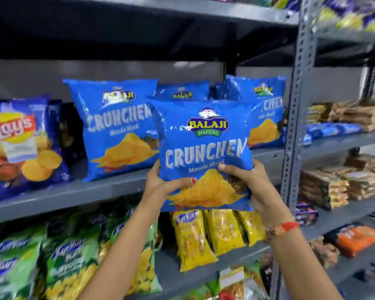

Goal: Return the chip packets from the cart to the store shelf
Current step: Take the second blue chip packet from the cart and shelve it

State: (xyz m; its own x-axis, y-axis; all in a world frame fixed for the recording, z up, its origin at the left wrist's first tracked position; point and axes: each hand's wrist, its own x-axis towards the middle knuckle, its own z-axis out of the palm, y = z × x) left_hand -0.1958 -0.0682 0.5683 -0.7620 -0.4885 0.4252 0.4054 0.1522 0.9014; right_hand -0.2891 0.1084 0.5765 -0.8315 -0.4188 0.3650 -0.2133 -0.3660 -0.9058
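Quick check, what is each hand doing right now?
Left hand: closed on the lower left of the blue Crunchem packet.
Right hand: closed on the same packet's lower right.

The held packet (206, 152) is glossy blue plastic film, creased and catching white glare. The Lay's bag (20, 144) and green bags (72, 263) share that shiny, crinkled finish. The shelf (108, 187) is grey painted metal, matt and smooth; its perforated upright (296, 118) looks the same.
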